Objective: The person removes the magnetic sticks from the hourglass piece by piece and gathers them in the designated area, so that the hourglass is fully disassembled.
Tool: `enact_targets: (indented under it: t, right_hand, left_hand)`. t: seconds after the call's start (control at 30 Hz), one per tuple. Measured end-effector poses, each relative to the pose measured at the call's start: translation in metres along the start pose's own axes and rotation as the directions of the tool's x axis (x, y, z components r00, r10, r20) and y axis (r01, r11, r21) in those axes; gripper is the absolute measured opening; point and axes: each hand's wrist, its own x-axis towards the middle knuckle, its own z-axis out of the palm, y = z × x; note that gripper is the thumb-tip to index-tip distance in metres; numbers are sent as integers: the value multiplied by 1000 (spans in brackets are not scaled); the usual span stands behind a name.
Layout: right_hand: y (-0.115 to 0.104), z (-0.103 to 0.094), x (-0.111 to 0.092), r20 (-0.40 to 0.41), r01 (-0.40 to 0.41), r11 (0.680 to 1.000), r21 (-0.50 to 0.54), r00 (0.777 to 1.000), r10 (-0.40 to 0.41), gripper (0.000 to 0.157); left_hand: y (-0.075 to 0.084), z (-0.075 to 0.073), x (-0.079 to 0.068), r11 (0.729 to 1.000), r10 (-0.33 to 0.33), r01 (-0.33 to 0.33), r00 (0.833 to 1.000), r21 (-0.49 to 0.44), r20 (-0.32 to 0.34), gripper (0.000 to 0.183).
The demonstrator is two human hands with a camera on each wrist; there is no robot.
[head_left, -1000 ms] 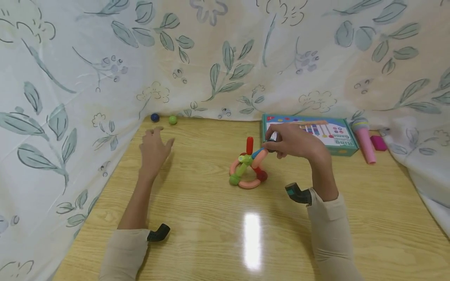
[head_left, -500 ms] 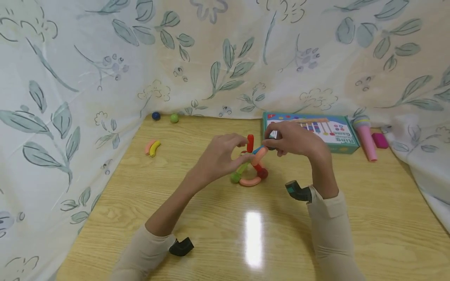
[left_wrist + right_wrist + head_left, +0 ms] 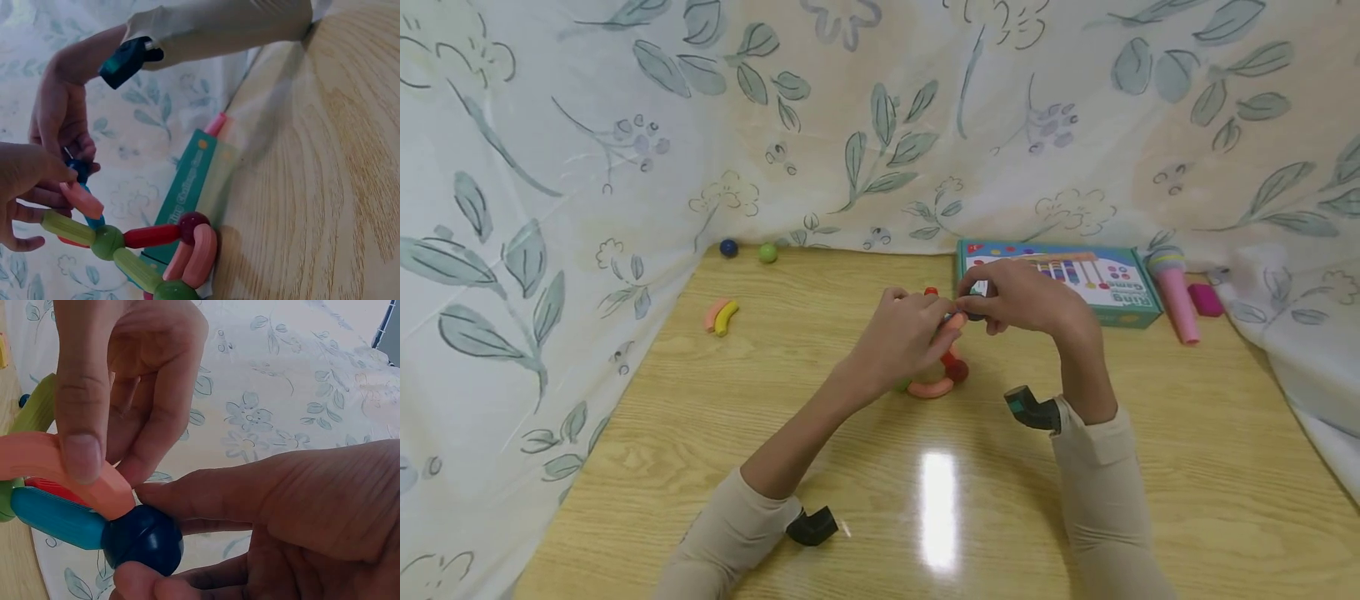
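Observation:
My right hand [image 3: 1030,296] holds a dark blue ball [image 3: 147,540] between thumb and fingers. A straight blue stick [image 3: 56,515] meets the ball. From the left, my left hand [image 3: 895,342] pinches an orange curved stick [image 3: 31,456], whose end touches the blue ball. These parts belong to a standing build of sticks and balls. In the left wrist view it has a green ball [image 3: 107,242], light green sticks [image 3: 137,269], a red stick [image 3: 152,236] and a dark red ball [image 3: 194,226]. In the head view my left hand covers much of it.
A green-edged toy box [image 3: 1123,312] lies behind the right hand, with a pink toy microphone [image 3: 1180,304] and a magenta block [image 3: 1206,300] beside it. At left lie a yellow curved stick [image 3: 726,318] and an orange one; blue [image 3: 728,248] and green [image 3: 767,252] balls sit farther back.
My left hand has moved right from the table's left side to the build and now pinches the orange curved stick. Its leaving uncovered the yellow and orange sticks. My right hand stays at the blue ball.

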Motion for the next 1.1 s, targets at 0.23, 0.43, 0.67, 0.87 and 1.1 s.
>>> enact_targets:
  t: [0.23, 0.43, 0.67, 0.87, 1.1]
  right_hand:
    - [-3, -1, 1, 1, 1, 1000, -13, 1000, -1, 27]
    - [-3, -2, 1, 14, -26, 1000, -2, 1000, 26, 29]
    - [-3, -2, 2, 12, -35, 999, 7, 999, 35, 30]
    - [-1, 0, 2, 8, -17, 999, 31, 1000, 17, 28]
    - [-2, 1, 3, 3, -18, 999, 36, 1000, 18, 25]
  left_hand:
    - [-2, -3, 1, 999, 3, -2, 1000, -35, 16, 20]
    - [-10, -4, 4, 988, 36, -30, 999, -152, 32, 19]
    - [-20, -4, 0, 907, -52, 80, 995, -413, 80, 34]
    - [-26, -16, -1, 761, -169, 161, 984, -628, 47, 34]
    - [-36, -28, -6, 588, -300, 227, 953, -776, 52, 22]
